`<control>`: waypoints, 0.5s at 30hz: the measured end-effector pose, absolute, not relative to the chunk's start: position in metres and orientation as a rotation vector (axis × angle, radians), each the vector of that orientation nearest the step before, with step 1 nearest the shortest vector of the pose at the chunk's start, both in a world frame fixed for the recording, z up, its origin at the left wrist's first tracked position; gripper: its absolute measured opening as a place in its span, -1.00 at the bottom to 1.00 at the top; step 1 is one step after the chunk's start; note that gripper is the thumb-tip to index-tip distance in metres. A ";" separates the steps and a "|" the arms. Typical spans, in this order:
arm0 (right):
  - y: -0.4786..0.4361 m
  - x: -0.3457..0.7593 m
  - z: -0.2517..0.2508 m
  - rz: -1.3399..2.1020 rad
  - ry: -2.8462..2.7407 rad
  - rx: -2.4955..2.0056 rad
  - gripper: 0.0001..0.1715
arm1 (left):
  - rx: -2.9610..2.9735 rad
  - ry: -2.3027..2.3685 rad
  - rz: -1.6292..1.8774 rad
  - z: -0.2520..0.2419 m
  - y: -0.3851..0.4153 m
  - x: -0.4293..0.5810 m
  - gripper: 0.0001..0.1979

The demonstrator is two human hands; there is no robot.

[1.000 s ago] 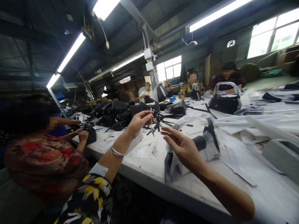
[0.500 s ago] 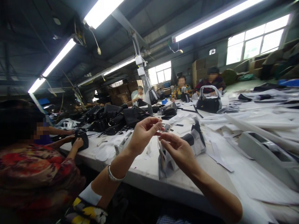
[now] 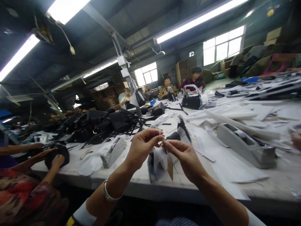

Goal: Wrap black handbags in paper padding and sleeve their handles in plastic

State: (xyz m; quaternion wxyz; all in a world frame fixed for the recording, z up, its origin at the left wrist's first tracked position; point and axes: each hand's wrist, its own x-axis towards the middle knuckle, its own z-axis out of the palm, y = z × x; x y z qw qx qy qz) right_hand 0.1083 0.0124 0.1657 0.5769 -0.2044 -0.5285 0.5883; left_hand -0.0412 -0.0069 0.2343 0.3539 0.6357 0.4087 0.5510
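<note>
My left hand [image 3: 143, 146] and my right hand [image 3: 184, 155] meet above the table, fingertips nearly touching. Each pinches a thin string between thumb and forefinger; much of the string is hidden by the fingers. A tan hang tag [image 3: 170, 169] dangles below the right fingertips. Just behind and under both hands is a bag partly covered in pale wrapping [image 3: 159, 164], with dark parts showing at its upper side.
Grey tape dispensers stand to the left [image 3: 114, 153] and right [image 3: 245, 146]. Black bags [image 3: 101, 124] are heaped at the back left. White sheets [image 3: 231, 166] cover the right side. A co-worker's hands hold a black bag [image 3: 63, 155] at far left; others sit across the table.
My view has turned right, so the surroundings shift left. My hands have come to a level fingertip-to-fingertip pinch, and the tan tag now shows hanging below the right one.
</note>
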 end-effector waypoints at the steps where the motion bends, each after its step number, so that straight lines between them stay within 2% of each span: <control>1: 0.013 0.113 0.164 1.364 -1.226 -0.507 -0.69 | 1.619 1.050 1.418 0.231 -0.004 -0.040 -0.81; 15: 0.014 0.132 0.148 1.189 -1.266 -0.654 -0.66 | 1.768 1.152 1.237 0.204 0.006 -0.029 -0.69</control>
